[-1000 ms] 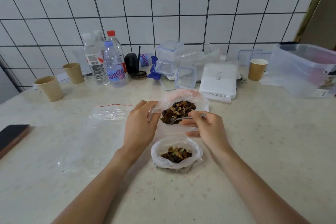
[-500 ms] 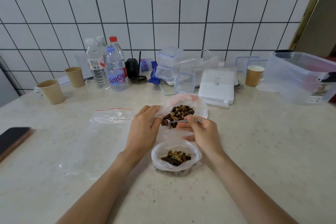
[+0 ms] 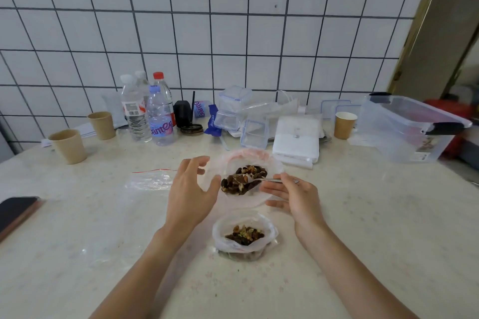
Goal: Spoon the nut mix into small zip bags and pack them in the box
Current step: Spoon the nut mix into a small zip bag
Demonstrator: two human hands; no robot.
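A large clear bag [image 3: 246,155] of nut mix [image 3: 248,172] lies open at the table's middle. My right hand [image 3: 293,195] pinches a metal spoon [image 3: 269,180]; its bowl, loaded with nuts, sits over the mix. My left hand [image 3: 190,189] hovers at the bag's left rim with fingers and thumb spread, gripping nothing. Nearer me, a small zip bag [image 3: 220,232] stands open in a low clear tub with some nuts [image 3: 245,234] inside. An empty zip bag [image 3: 150,180] with a red strip lies flat to the left. A big clear lidded box [image 3: 404,134] stands at the right.
Water bottles [image 3: 159,122], three paper cups [image 3: 68,146], small clear containers [image 3: 233,109] and a white box [image 3: 296,137] line the back by the tiled wall. A dark phone [image 3: 15,211] lies at the left table edge.
My left hand has let go of the big bag's rim and spread open. The spoon has come up out of the mix with nuts on it.
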